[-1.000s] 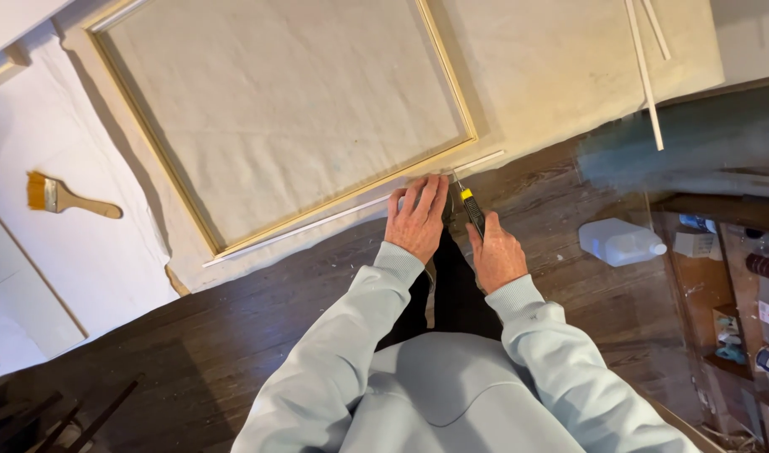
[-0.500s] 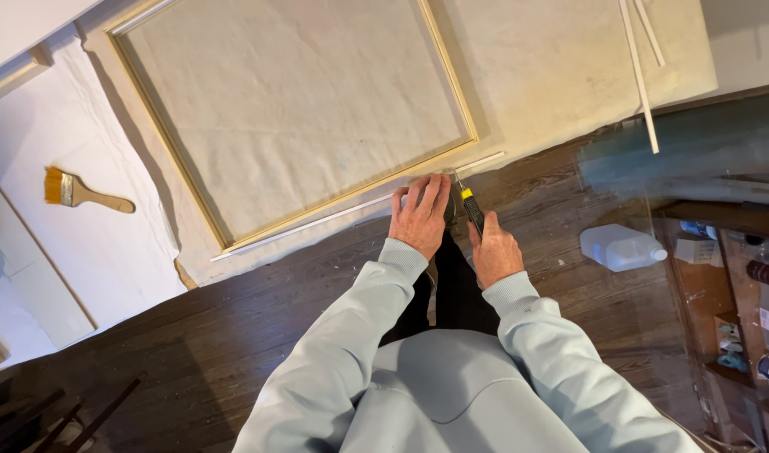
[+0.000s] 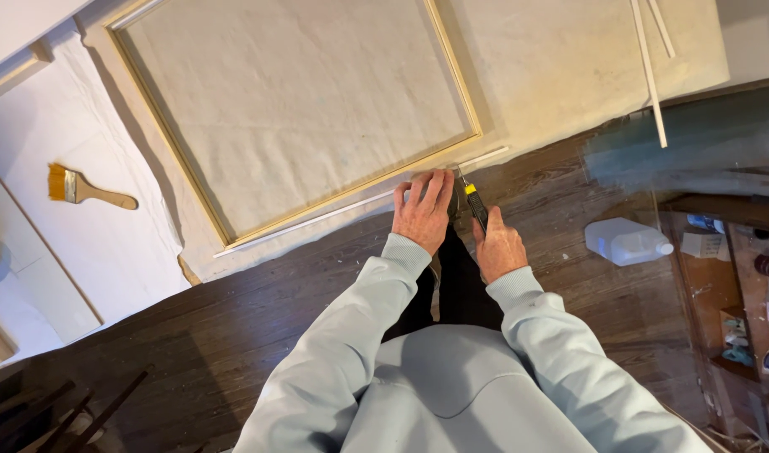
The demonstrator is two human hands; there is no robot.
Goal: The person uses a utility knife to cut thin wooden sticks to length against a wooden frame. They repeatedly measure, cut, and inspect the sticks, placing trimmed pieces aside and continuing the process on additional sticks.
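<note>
A large canvas on a wooden stretcher frame (image 3: pixel 351 189) lies flat on a cream drop cloth on the floor. A thin white strip (image 3: pixel 317 216) runs along its near edge. My left hand (image 3: pixel 424 210) presses flat on that strip near the frame's near right corner. Beside it, my right hand (image 3: pixel 495 243) grips a utility knife (image 3: pixel 475 201) with a yellow and black handle, its tip pointing at the strip by the corner.
A wide paintbrush (image 3: pixel 86 190) lies on white sheeting at the left. Two thin white strips (image 3: pixel 649 71) lie at the upper right. A white plastic jug (image 3: pixel 626 242) lies on the dark wood floor, next to shelves (image 3: pixel 737 294) of small items.
The view has shifted slightly. Both hands stay at the frame's near corner, the knife still at the strip.
</note>
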